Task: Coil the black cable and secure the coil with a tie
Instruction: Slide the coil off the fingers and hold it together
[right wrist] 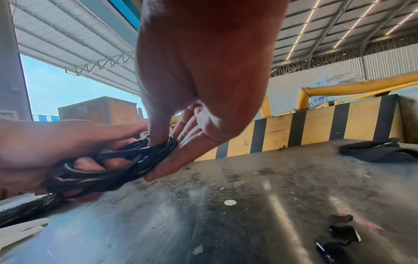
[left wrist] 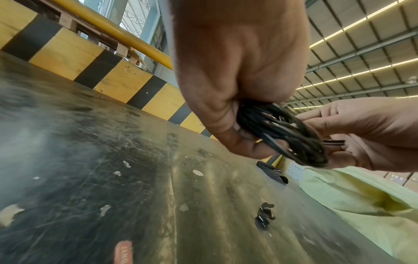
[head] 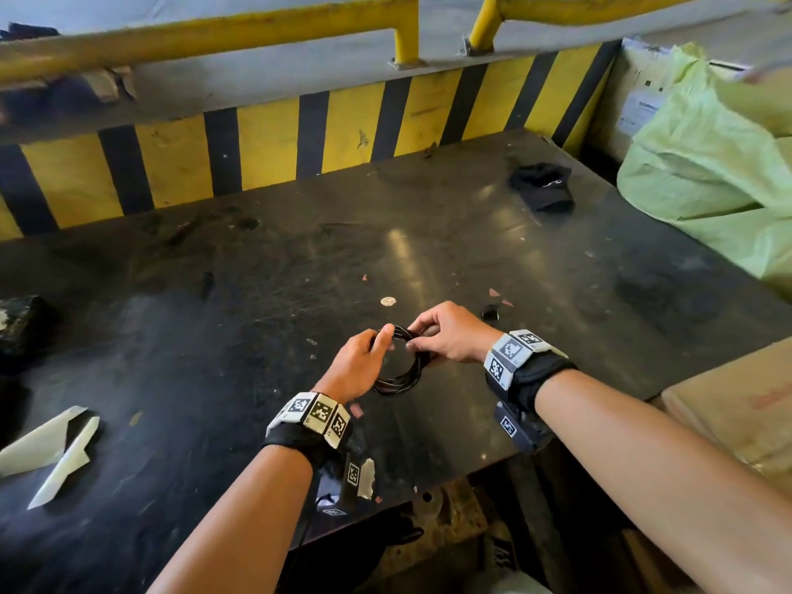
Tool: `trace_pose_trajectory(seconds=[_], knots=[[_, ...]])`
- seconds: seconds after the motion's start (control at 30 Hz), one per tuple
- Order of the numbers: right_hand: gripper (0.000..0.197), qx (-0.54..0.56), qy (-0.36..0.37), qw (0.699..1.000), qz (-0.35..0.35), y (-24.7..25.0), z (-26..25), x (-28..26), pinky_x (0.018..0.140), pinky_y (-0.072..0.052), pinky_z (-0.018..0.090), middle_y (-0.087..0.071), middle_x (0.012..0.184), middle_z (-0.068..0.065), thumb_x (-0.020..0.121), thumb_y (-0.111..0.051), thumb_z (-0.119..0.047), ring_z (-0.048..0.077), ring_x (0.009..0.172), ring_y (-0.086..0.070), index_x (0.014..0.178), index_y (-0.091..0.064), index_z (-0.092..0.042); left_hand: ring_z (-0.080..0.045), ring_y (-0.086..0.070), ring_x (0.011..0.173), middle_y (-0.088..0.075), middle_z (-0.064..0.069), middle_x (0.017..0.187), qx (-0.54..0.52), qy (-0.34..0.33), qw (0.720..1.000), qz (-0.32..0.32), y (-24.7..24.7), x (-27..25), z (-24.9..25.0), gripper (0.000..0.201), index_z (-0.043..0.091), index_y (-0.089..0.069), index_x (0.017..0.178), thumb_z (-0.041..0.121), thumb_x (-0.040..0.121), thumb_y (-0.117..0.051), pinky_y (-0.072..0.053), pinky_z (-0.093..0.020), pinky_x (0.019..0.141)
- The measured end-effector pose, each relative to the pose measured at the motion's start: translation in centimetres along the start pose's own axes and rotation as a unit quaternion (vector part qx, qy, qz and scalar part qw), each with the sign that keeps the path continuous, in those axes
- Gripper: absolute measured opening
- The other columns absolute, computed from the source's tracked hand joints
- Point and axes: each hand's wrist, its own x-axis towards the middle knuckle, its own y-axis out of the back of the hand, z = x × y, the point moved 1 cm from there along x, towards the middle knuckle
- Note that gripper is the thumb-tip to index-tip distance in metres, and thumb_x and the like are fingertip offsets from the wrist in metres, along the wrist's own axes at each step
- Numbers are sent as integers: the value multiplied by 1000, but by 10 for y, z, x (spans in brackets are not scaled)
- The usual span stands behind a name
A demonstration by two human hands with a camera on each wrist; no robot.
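Already you had the thin, glossy black cable (head: 400,370) wound into a small round coil of several loops, held just above the scuffed dark metal table (head: 257,272). Your left hand (head: 358,366) gripped its left side with curled fingers; your right hand (head: 450,336) pinched the far edge between thumb and fingertips, where a short flat black strip, perhaps the tie (left wrist: 334,142), showed. I judged the winding done and the fastening left. Farther off lay crumpled black cloth (head: 542,186), then a pale green woven sack (head: 707,165) and the yellow-and-black striped board (head: 278,139).
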Motion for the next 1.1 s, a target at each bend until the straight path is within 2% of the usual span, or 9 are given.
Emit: trace_pose_trajectory(seconds=[0.17, 0.23, 0.3, 0.4, 0.5, 0.67, 0.77, 0.93, 1.1], knots=[[20, -13, 0, 999, -34, 33, 11, 11, 78, -65, 43, -80, 93, 13, 86, -78, -8, 25, 88, -78, 104, -70, -9, -8, -52, 41, -49, 0, 57, -2, -15, 999, -48, -17, 26, 18, 38, 16, -62, 90, 44, 106, -43, -42, -24, 46], [26, -38, 14, 998, -46, 49, 14, 15, 67, -63, 31, -80, 92, 11, 87, -77, -11, 21, 79, -77, 107, -61, -15, -10, -55, 42, -49, -2, 59, -10, -13, 998, -66, -27, 38, 23, 40, 13, -62, 90, 46, 105, -44, -43, -24, 44], [32, -67, 23, 996, -53, 63, 18, 20, 52, -50, 16, -80, 91, 9, 87, -77, -16, 18, 71, -73, 108, -54, -18, -13, -55, 43, -49, -2, 61, -22, -17, 997, -73, -37, 50, 26, 41, 12, -62, 89, 46, 104, -46, -42, -24, 43], [35, -43, 14, 998, -44, 80, 28, 27, 40, -37, 8, -76, 94, 9, 87, -79, -20, 0, 56, -63, 111, -54, -15, -12, -41, 42, -43, 4, 56, -88, -12, 994, -58, -52, 66, 31, 36, 10, -57, 83, 38, 105, -50, -36, -25, 42], [38, 68, -18, 995, -65, 91, 41, 34, 43, -43, 10, -69, 87, 13, 89, -77, -8, -5, 48, -61, 118, -53, -2, -12, -32, 43, -36, 4, 55, -145, -2, 989, -35, -65, 77, 35, 31, 8, -51, 84, 30, 106, -50, -32, -26, 41], [44, 213, -75, 968, -110, 102, 69, 43, 57, -57, 19, -75, 84, 7, 89, -72, 4, 6, 64, -73, 128, -52, 1, -12, -30, 43, -34, 2, 56, -173, 9, 984, -26, -85, 88, 39, 30, 8, -50, 85, 30, 106, -49, -30, -27, 40], [41, 207, -75, 969, -115, 106, 79, 43, 51, -52, 14, -76, 69, -3, 90, -71, 5, 3, 59, -71, 127, -55, 2, -10, -32, 41, -35, 4, 55, -164, 24, 985, -40, -92, 95, 40, 31, 5, -54, 86, 28, 106, -50, -31, -25, 40], [37, 196, -59, 970, -128, 112, 90, 48, 57, -58, 20, -76, 80, 6, 86, -74, 7, 10, 65, -74, 117, -55, -2, -10, -34, 42, -39, 7, 51, -134, 54, 987, -68, -97, 102, 38, 35, 5, -73, 94, 36, 102, -58, -31, -22, 42], [37, 186, -53, 975, -112, 116, 95, 51, 55, -56, 20, -75, 87, 13, 85, -77, 4, 10, 62, -74, 111, -52, -5, -10, -32, 43, -38, 1, 55, -186, 59, 980, -43, -104, 106, 37, 28, 5, -72, 92, 29, 101, -61, -27, -21, 39]])
